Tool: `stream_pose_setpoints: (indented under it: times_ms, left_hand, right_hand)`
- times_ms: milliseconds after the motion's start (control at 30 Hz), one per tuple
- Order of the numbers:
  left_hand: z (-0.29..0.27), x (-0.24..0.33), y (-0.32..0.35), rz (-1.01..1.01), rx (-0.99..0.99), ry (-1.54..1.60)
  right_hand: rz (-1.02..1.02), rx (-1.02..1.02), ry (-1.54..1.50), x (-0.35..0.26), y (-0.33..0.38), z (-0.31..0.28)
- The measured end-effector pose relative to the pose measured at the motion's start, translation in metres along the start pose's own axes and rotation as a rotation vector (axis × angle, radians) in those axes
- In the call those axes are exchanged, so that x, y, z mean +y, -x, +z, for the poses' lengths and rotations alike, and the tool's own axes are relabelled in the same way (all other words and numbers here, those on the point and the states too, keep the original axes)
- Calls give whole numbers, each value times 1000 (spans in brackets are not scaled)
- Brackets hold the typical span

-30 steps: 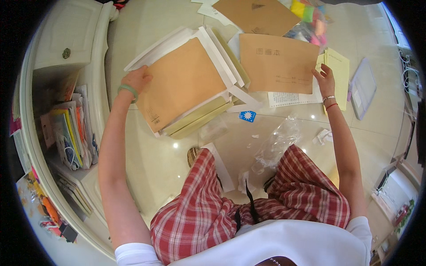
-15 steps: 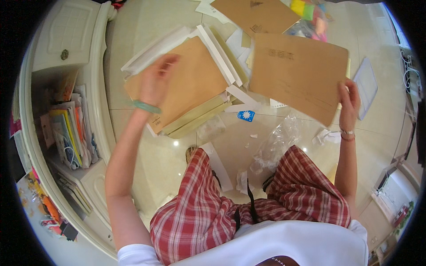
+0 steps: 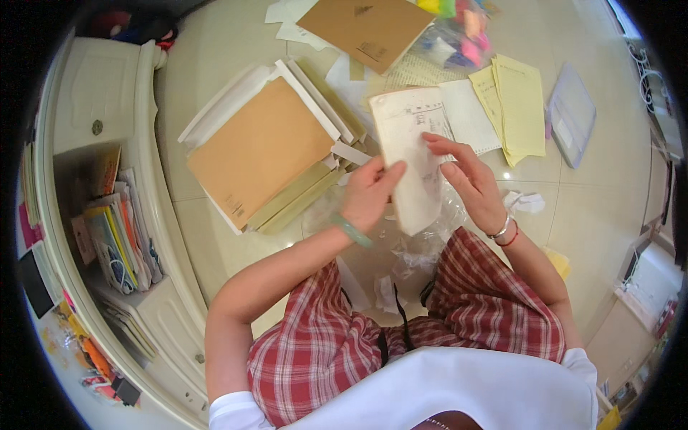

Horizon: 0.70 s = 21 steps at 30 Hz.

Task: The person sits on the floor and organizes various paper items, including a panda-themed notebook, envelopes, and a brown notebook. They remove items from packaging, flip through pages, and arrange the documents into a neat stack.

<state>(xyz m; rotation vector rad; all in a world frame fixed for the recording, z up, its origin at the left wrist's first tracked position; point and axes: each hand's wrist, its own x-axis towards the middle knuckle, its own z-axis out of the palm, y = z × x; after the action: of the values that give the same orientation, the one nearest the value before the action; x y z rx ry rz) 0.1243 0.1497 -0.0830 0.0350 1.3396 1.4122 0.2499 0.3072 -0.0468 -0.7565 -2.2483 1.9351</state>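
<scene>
In front of my knees I hold up a brown-covered notebook [image 3: 412, 186], turned to a pale page with faint dark drawing or writing. My left hand [image 3: 370, 188] grips its left edge, thumb on the page and the other fingers behind. My right hand [image 3: 473, 179] is at the page's right side, fingers apart and fingertips close to the paper; whether they touch it I cannot tell. To the left lies a stack of paper goods [image 3: 304, 208] with a brown notebook [image 3: 265, 147] flat on top.
Another brown notebook [image 3: 365, 32] lies at the back beside a clear bag of colourful pieces [image 3: 459, 39]. Yellow sheets [image 3: 519, 104] and a translucent case [image 3: 572, 115] rest at right. Crumpled plastic and paper scraps [image 3: 527, 202] litter the floor. A white cabinet [image 3: 118, 93] stands left.
My left hand has come right from above the stack and taken hold of the notebook. The notebook, formerly in my right hand with its brown cover showing, now shows a pale page; my right hand moved inward.
</scene>
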Motion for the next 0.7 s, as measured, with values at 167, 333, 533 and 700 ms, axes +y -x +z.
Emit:
stream_pose_setpoints:
  times_ms: [167,333,533,700]
  left_hand:
    - [2,-7,0,-163,-89,311]
    - [15,-2,-18,-219,-336,231]
    - [-7,-17,-38,-203,-226,168]
    - [-32,-25,-37,-204,-92,202]
  right_hand:
    - [338,128,-434,37,5,-15]
    - [516,114,-784,73,13,-44]
    - [427,384,-807,92,26,-63]
    - [450,332,-1005,111,30,-86]
